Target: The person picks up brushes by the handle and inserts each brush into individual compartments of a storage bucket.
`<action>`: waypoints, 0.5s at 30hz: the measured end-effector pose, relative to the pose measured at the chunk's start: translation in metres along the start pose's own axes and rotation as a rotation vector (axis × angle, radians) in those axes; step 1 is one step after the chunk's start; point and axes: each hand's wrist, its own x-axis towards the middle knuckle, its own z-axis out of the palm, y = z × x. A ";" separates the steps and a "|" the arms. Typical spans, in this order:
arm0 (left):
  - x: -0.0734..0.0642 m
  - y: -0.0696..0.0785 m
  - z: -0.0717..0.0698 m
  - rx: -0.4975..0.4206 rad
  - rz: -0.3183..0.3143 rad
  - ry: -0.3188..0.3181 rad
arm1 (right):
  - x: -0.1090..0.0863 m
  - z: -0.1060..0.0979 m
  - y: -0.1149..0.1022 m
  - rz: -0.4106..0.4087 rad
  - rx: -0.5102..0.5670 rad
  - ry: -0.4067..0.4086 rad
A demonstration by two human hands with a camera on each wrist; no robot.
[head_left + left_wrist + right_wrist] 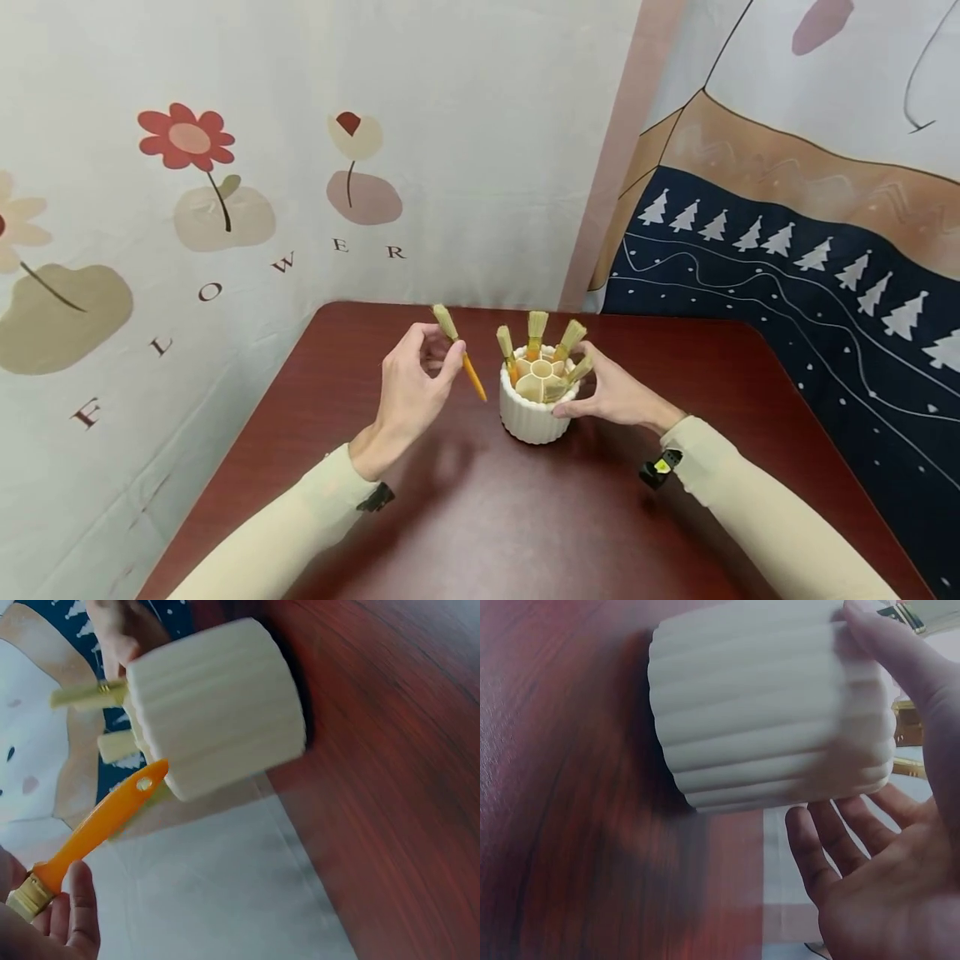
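My left hand [411, 379] pinches a flat bristle brush [471, 372] near its metal ferrule, bristles up. The brush's orange handle [105, 825] slants down toward the holder, with a hole near its tip. A white ribbed brush holder [534, 421] stands upright on the table, its top divided into compartments around a round centre. Several brushes lean in it, including one brush [537, 332] at the back, bristles up. My right hand [618, 390] grips the holder's right side, thumb at the near rim. In the right wrist view its fingers [810, 847] reach around the ribbed wall.
The dark red wooden table [480, 525] has its far edge close to a pale wall cloth [480, 167] printed with flowers and letters. On the right hangs a dark blue cloth [750, 308] with white trees. A black strap [660, 468] circles the right wrist.
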 end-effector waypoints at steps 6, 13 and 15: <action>-0.003 0.011 0.014 -0.091 0.036 0.006 | -0.001 0.006 -0.003 -0.011 -0.001 0.030; -0.006 0.011 0.030 -0.098 0.061 -0.035 | -0.004 0.007 -0.007 -0.009 -0.015 0.052; -0.007 0.009 0.034 -0.092 0.067 -0.050 | -0.004 0.008 -0.008 -0.002 -0.016 0.060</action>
